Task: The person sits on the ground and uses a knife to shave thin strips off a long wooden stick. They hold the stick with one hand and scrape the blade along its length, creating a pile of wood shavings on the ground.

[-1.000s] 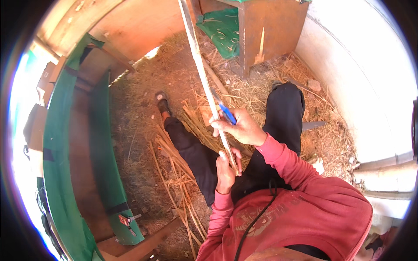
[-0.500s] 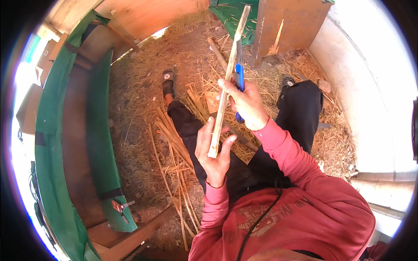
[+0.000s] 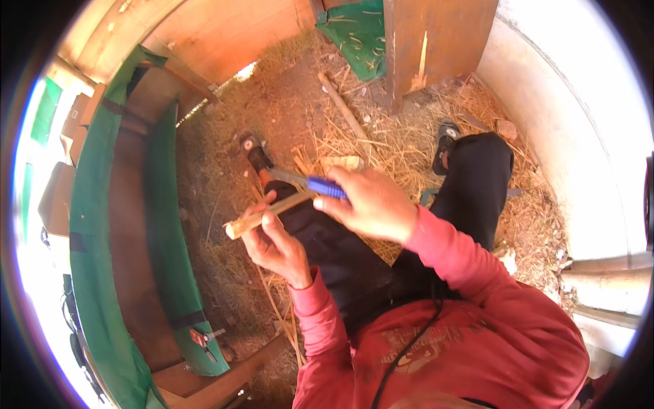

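Observation:
My left hand grips a short end of a split wooden strip, thumb on top and fingers beneath. From that end the strip slants up to the right, its other end passing under my right hand. That hand is closed around the blue handle of a utility knife. The knife's grey blade points left, above the strip and apart from it as far as I can tell. Both hands are over my left thigh.
Loose split strips lie on the straw-strewn ground. A round stick rests farther off, near a brown wooden board. Green-covered shelving stands at left, with a red-handled tool on it. A pale wall curves along the right.
The strip has swung from near upright to a low slant, its near end now toward the left. My left hand moved left; my right hand moved down with the knife, now pointing left.

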The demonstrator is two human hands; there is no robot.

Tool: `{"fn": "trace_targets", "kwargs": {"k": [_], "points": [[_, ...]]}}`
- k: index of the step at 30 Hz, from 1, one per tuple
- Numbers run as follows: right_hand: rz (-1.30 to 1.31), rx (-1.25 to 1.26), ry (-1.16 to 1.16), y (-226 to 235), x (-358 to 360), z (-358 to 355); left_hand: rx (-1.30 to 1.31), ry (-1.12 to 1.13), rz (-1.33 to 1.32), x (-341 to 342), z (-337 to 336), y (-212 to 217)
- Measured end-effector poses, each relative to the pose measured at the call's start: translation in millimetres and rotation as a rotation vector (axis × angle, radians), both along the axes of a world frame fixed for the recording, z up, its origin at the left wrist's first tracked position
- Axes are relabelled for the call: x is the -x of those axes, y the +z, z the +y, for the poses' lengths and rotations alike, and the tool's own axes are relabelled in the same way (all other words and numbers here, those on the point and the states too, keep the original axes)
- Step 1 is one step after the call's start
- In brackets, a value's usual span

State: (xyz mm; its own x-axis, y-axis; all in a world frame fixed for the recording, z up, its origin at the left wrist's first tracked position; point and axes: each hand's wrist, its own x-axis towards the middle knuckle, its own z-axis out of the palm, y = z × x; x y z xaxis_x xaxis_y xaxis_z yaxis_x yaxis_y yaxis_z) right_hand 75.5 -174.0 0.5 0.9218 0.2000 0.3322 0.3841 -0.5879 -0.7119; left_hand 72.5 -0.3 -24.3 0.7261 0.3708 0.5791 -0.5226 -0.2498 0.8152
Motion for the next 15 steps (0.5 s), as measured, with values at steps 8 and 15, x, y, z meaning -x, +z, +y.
{"fn": "trace_targets", "kwargs": {"k": [8, 15], "points": [[-0.165, 0.027, 0.059, 102, 34, -11, -0.12, 0.122, -0.028, 8, 32, -1], [0.182, 0.285, 0.039, -43, -102, -55, -0.053, 0.046, -0.319, -12, 30, 32]]}}
